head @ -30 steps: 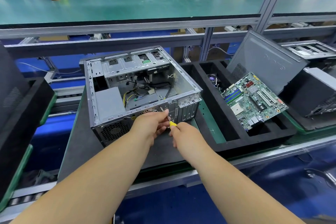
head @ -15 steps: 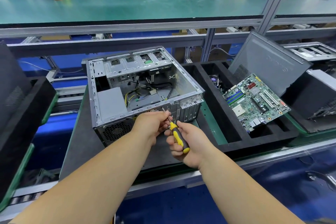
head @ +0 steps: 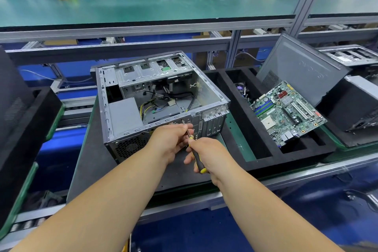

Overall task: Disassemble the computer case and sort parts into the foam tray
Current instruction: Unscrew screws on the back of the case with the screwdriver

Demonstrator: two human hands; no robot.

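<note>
Green assembly-line bench (head: 143,8). Open computer case (head: 159,98) on dark mat; foam tray (head: 263,157) right, holding motherboard (head: 286,112). Right hand (head: 210,153) grips yellow-black screwdriver (head: 196,155); left hand (head: 171,141) pinches its shaft at case's rear panel.

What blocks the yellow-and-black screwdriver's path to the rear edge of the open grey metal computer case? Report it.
Nothing visible does. The right hand holds the yellow-and-black screwdriver, its shaft already at the open grey metal computer case rear edge, with the left hand pinching the shaft.
</note>
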